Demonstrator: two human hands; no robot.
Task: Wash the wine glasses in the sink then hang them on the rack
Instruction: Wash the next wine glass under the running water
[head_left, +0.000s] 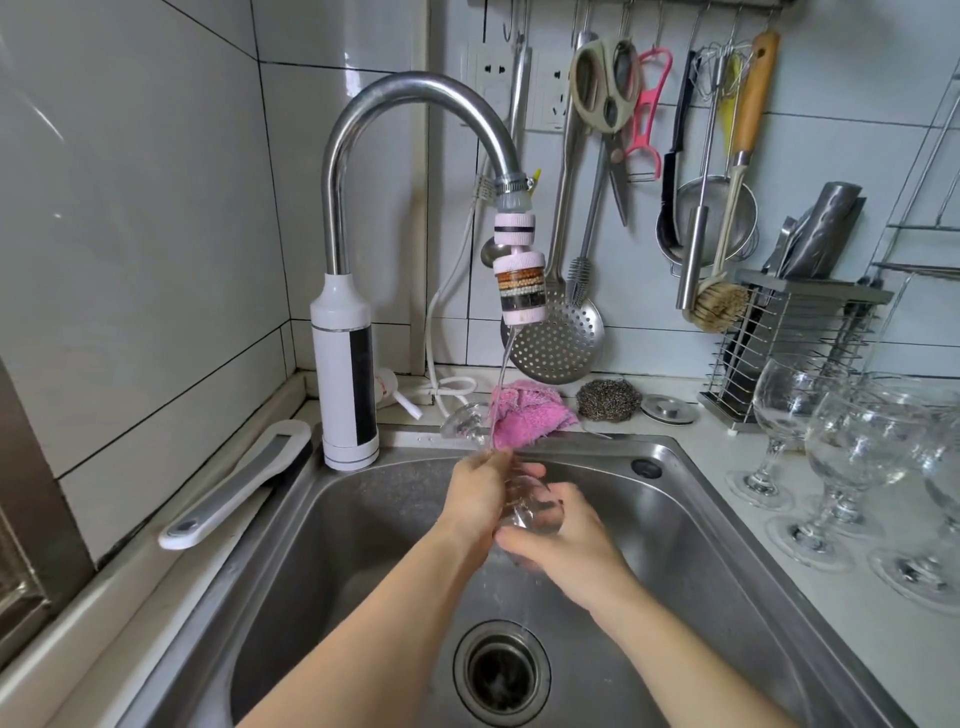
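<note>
Head view: wine glass (535, 512) held between left hand (475, 496) and right hand (569, 548).

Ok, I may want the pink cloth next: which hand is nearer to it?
Left. The left hand grips the wine glass just in front of the pink cloth; the right hand holds the glass's bowl farther back, nearer the person.

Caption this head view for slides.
Left hand and right hand hold a clear wine glass under water from the curved steel tap, over the stainless sink.
</note>
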